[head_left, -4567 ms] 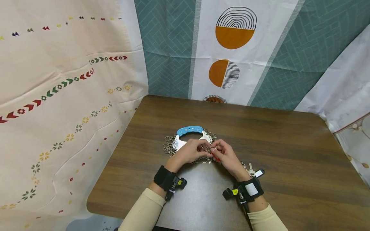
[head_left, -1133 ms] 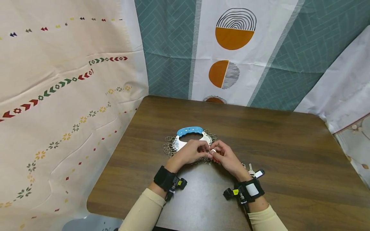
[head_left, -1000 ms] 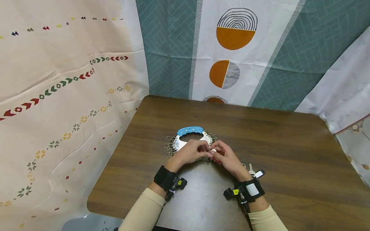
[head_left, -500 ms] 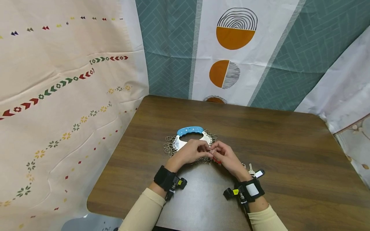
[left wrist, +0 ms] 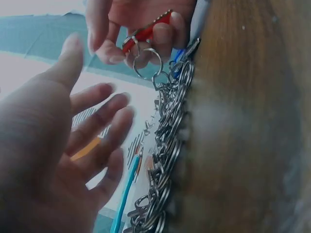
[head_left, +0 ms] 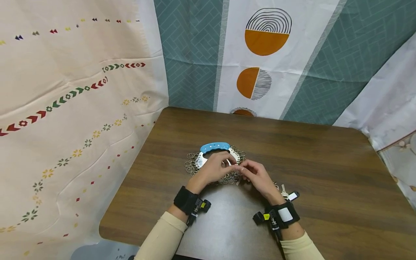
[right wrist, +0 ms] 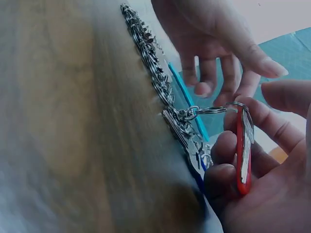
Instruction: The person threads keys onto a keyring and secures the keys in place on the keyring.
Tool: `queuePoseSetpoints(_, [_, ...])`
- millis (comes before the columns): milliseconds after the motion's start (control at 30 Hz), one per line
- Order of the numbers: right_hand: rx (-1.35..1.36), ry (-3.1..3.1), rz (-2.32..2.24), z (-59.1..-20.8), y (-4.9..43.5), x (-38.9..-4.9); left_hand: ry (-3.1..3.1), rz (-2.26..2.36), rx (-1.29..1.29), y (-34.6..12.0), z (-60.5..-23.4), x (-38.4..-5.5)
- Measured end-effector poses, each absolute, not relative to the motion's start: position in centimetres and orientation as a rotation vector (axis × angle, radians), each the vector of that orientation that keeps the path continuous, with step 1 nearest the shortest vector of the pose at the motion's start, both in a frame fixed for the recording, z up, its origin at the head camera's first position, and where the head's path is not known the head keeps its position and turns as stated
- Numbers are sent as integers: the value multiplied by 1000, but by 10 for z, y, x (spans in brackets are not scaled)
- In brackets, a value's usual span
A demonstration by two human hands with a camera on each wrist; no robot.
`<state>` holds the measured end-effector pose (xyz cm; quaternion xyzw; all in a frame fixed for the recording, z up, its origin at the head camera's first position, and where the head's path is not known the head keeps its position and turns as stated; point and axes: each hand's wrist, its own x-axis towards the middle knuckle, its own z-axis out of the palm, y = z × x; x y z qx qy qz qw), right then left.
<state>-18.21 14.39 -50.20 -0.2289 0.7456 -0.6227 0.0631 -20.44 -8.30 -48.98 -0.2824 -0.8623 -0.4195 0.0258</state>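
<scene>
My right hand (right wrist: 277, 165) curls its fingers round a red key tag (right wrist: 240, 160) with a silver key alongside it. A split ring (right wrist: 214, 110) runs from the tag to a small clip on the silver key rack (head_left: 201, 161). My left hand (left wrist: 82, 126) has its thumb and fingers apart in the left wrist view, with nothing between them. Its thumb points toward the right hand's fingertips, close over the rack's front edge. The rack lies flat, with a blue handle (head_left: 214, 146) at the back and many rings hanging round it.
A silver key (head_left: 284, 191) and a black key tag (head_left: 293, 196) with a white label lie by my right wrist. They rest on the brown wooden table (head_left: 312, 159). Patterned cloths (head_left: 191, 72) hang behind and at both sides of the table.
The left fingers, earlier gathered close to the right fingertips, have spread away from them. The white bit seen between the right fingers no longer shows. The rack stays in place.
</scene>
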Motion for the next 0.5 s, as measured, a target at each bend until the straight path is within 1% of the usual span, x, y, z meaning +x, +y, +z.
queuePoseSetpoints(200, [-775,2366,-1887,-498,147,-182,-2569,-1246,-742,-84,-487,-204])
queuePoseSetpoints(367, [-705,2394,-1966,-494,147,-180,-2537,-1279,-631,-85,-485,-203])
queuePoseSetpoints(500, [-665,2615,-1856,-492,149,-180,-2567,-1240,-562,-86,-483,-202])
